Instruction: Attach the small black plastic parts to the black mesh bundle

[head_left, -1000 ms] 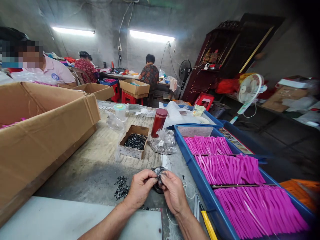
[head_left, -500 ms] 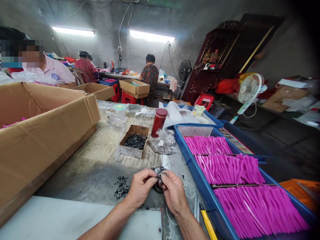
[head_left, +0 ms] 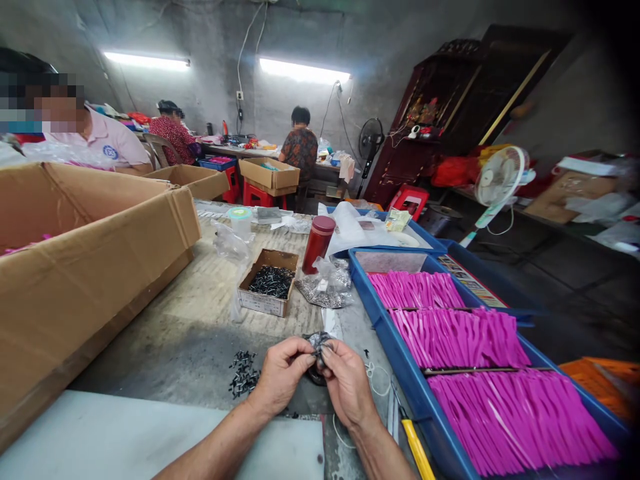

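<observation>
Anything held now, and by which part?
Left hand and right hand are at a dark object; whether they pinch it or something small, and where, can't be told.

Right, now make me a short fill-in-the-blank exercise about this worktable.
The tray of pink strips is ____.
The tool handle beside that tray is ____.
In the picture, the red container is to the ____ of the small cardboard box.
Of the left hand and right hand, meeting at the dark object, the ____ one is nearer the loose black pieces.

Missing words: blue; yellow; right; left.
</observation>
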The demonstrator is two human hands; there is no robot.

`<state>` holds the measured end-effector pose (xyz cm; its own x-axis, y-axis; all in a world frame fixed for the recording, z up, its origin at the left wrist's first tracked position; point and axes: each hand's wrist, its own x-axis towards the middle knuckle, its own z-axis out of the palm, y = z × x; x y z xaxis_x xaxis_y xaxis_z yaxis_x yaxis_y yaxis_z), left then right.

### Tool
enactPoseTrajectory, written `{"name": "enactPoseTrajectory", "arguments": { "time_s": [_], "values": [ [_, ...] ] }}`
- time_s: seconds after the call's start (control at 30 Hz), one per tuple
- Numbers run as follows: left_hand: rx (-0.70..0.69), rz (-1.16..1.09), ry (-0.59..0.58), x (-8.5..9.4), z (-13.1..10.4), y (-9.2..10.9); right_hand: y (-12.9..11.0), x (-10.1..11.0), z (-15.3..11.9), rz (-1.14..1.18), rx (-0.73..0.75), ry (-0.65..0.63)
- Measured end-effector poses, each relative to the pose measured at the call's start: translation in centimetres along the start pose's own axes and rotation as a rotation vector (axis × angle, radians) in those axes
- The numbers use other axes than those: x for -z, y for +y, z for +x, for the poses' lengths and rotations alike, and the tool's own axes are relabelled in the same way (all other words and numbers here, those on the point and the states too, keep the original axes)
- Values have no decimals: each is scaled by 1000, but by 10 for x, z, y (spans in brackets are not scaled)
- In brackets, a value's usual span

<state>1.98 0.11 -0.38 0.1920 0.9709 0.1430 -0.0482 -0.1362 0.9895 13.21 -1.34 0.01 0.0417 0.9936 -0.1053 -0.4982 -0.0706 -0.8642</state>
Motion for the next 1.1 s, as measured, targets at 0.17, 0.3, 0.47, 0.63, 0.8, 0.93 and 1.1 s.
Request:
{"name": "enactPoseTrajectory", "arguments": {
  "time_s": [0.17,0.3,0.47,0.63,0.8,0.93,1.1],
  "values": [
    [23,-35,1,0,1,0,1,1,0,0,11,3],
    [17,-26,4,0,1,0,0,0,-1,-7,7,9],
    [-6,5,-1,1,0,1,-1,0,-1,3,-1,8],
    [-15,22,-3,1,0,1,0,0,-1,-4,-1,7],
    [-28,39,-4,1,0,0,1,0,0,-5,2,6],
    [-37,59,5,1,0,0,2,-1,-2,-30,11,17],
    [-3,14,15,0,0,1,4,0,-1,-68,49,36]
  ]
}}
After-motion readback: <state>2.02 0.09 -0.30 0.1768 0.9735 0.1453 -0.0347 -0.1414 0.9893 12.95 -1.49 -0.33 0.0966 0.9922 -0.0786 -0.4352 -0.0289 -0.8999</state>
